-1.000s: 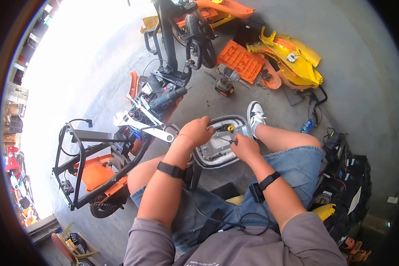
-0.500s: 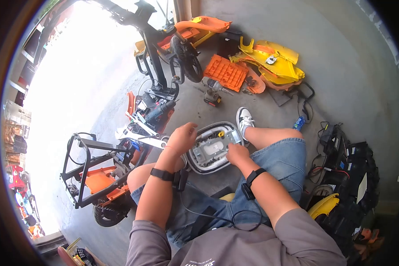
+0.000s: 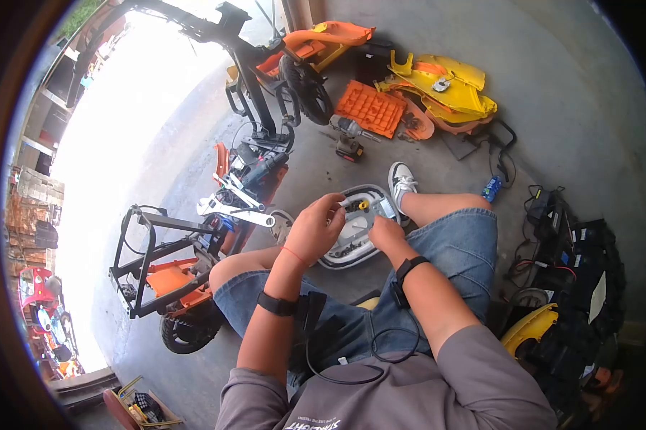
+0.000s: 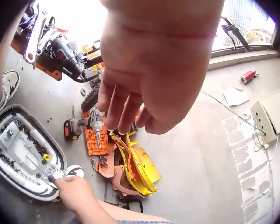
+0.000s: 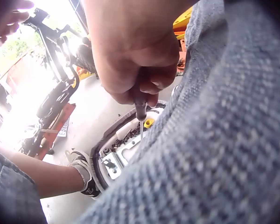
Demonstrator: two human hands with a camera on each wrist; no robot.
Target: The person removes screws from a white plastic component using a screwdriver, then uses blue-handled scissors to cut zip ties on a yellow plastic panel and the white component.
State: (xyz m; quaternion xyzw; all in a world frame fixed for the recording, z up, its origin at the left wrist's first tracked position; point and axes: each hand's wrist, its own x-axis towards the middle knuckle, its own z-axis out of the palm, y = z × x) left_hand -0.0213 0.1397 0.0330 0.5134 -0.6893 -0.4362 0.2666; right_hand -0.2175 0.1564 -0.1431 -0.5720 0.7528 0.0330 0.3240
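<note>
In the head view, a white tray-like shell (image 3: 328,264) with a dark rim lies on the floor between the legs. My right hand (image 3: 386,235) is at its right side. In the right wrist view it grips a screwdriver (image 5: 140,111) by the dark handle, with the thin metal shaft pointing down over the shell. Screws, a metal plate (image 4: 19,151), a spring (image 4: 30,180) and a yellow piece (image 4: 46,157) lie in the shell. My left hand (image 4: 151,79) hovers with nothing in it, fingers loosely bent; from the head it overlaps the shell's left edge.
To the left stands a stripped scooter frame (image 3: 167,218) with a cordless drill (image 3: 264,170) and wrenches (image 3: 248,215) on it. Another power tool (image 3: 349,148) and orange and yellow panels (image 3: 452,89) lie ahead. Black battery packs (image 3: 588,287) with cables are at the right.
My left hand has left the shell's left rim, lifted away, then swung back toward it. The right hand stays by the shell's right side; the screwdriver no longer shows in the head view, which has shifted.
</note>
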